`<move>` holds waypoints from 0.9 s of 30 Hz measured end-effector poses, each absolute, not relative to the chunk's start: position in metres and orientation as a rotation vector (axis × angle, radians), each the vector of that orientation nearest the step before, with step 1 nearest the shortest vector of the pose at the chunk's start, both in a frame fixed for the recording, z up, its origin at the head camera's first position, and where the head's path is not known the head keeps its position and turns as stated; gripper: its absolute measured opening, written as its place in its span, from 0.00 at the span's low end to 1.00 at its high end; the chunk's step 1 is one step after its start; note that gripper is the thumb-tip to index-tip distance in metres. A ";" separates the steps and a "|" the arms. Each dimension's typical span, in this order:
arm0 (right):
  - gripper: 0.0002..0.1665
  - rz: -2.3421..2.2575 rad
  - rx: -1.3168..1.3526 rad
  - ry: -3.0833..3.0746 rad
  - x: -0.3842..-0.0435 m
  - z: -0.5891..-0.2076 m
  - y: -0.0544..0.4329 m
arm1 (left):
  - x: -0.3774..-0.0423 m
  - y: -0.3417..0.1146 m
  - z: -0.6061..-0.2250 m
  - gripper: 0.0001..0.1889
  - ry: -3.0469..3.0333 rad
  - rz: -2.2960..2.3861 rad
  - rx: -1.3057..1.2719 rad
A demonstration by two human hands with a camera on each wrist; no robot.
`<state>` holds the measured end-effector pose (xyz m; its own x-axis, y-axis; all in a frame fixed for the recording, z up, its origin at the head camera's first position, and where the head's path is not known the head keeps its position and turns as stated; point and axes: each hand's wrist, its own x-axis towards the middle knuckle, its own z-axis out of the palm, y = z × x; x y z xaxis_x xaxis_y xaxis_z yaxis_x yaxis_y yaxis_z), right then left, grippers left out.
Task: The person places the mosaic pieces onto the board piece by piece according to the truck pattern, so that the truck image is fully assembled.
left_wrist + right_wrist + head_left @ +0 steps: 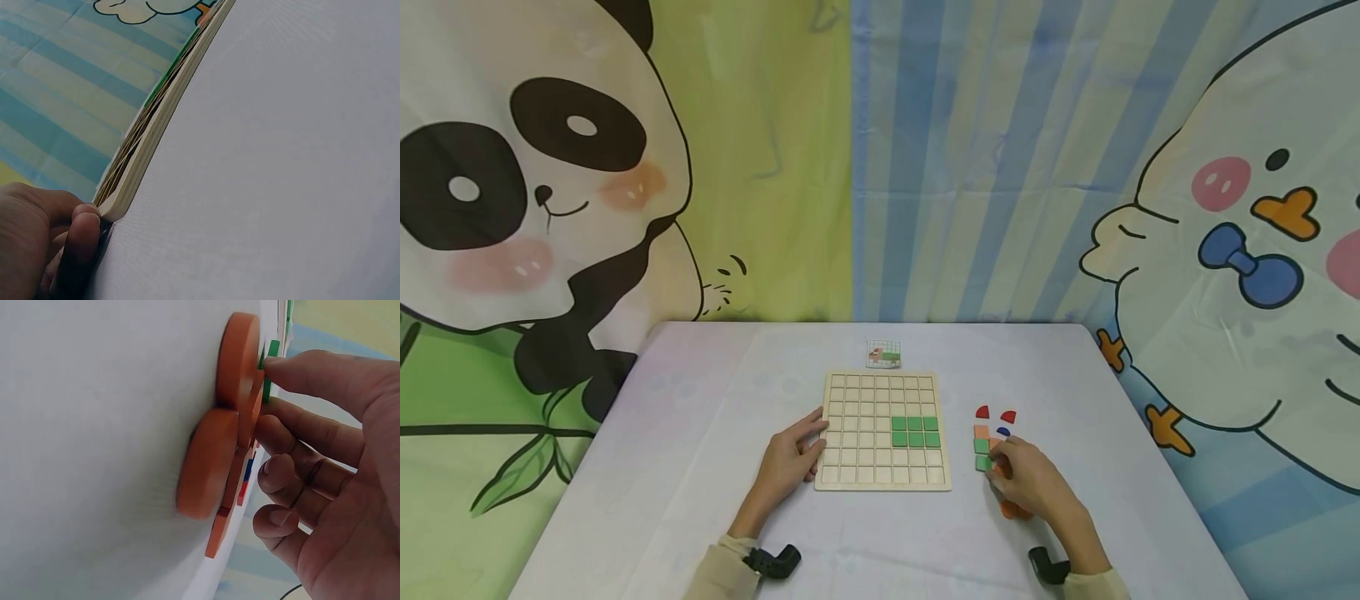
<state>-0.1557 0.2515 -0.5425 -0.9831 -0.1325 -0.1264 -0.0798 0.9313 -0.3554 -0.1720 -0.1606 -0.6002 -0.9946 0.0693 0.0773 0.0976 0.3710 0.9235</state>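
A wooden grid board (859, 490) lies on the table, with several green square tiles (915, 432) set in two rows at its right side. My left hand (786, 457) is at the board's left edge; in the left wrist view its thumb and a finger pinch the board's edge (140, 165). Right of the board, my right hand (1028, 475) reaches over a group of loose pieces. In the right wrist view its thumb and index finger pinch a green square tile (273, 356) at its edges. Orange round pieces (209, 465) lie below that hand, which partly hides the pieces in the head view.
Beyond the board lies a small pattern card (883, 354). Two red quarter-round pieces (982, 412), a blue rounded piece (1003, 431) and an orange square (981, 432) are near the right hand. A printed curtain (970, 167) hangs behind the white table (715, 400).
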 end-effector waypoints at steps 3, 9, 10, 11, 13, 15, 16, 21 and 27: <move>0.14 -0.546 -0.177 2.949 -0.157 -0.541 0.251 | -0.172 -0.161 -0.600 0.21 -2.578 -1.741 -0.158; 0.11 -0.560 -0.257 2.983 -0.159 -0.539 0.248 | -0.172 -0.161 -0.600 0.21 -2.578 -1.743 -0.165; 0.11 -0.563 -0.278 2.990 -0.160 -0.538 0.247 | -0.172 -0.161 -0.600 0.21 -2.578 -1.743 -0.167; 0.11 -0.566 -0.297 2.994 -0.160 -0.538 0.246 | -0.172 -0.161 -0.601 0.21 -2.579 -1.740 -0.169; 0.11 -0.576 -0.330 3.005 -0.162 -0.538 0.243 | -0.172 -0.161 -0.601 0.21 -2.578 -1.737 -0.173; 0.11 -0.588 -0.361 3.013 -0.163 -0.536 0.239 | -0.172 -0.161 -0.601 0.21 -2.579 -1.728 -0.177; 0.12 -0.592 -0.375 3.016 -0.164 -0.536 0.237 | -0.172 -0.161 -0.601 0.21 -2.578 -1.728 -0.177; 0.13 -0.610 -0.461 3.026 -0.168 -0.532 0.225 | -0.173 -0.161 -0.602 0.21 -2.575 -1.735 -0.173; 0.13 -0.634 -0.589 3.012 -0.175 -0.534 0.213 | -0.173 -0.161 -0.603 0.21 -2.568 -1.739 -0.167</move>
<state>-0.1754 0.2134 -0.5336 -0.9292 -0.3630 0.0691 -0.3601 0.8475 -0.3899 -0.1729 -0.1605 -0.6028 -0.9936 0.0691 0.0896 0.1089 0.3675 0.9236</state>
